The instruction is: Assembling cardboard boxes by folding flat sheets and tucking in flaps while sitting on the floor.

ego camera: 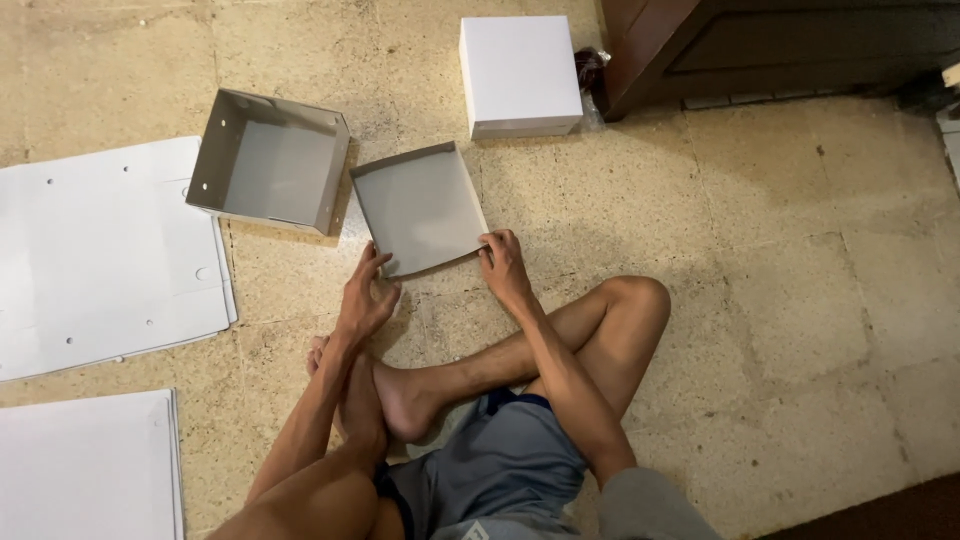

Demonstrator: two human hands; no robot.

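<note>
Grey shorts [505, 455] and crossed bare legs [520, 360] sit nearest, on a stone floor [780, 300]. Just past the feet lies a shallow grey tray [418, 207] made of folded card, open side up. It sits in the middle of the scene, a bit tilted.

Both hands are at the near edge of the tray. On the left, the left hand [365, 300] touches the near left corner, fingers spread and bent. On the right, the right hand [505, 265] grips the near right corner, fingers curled over the rim.

Far left of the tray, touching its corner, stands a deeper grey box [270, 160] with small holes in its walls, lying open. Far behind the tray rests a closed white box [520, 75]. Beside it, far right, stands dark wood furniture [760, 45].

On the left lie flat white card sheets [100, 255] with small holes. More flat sheets [85, 465] lie near left.
</note>
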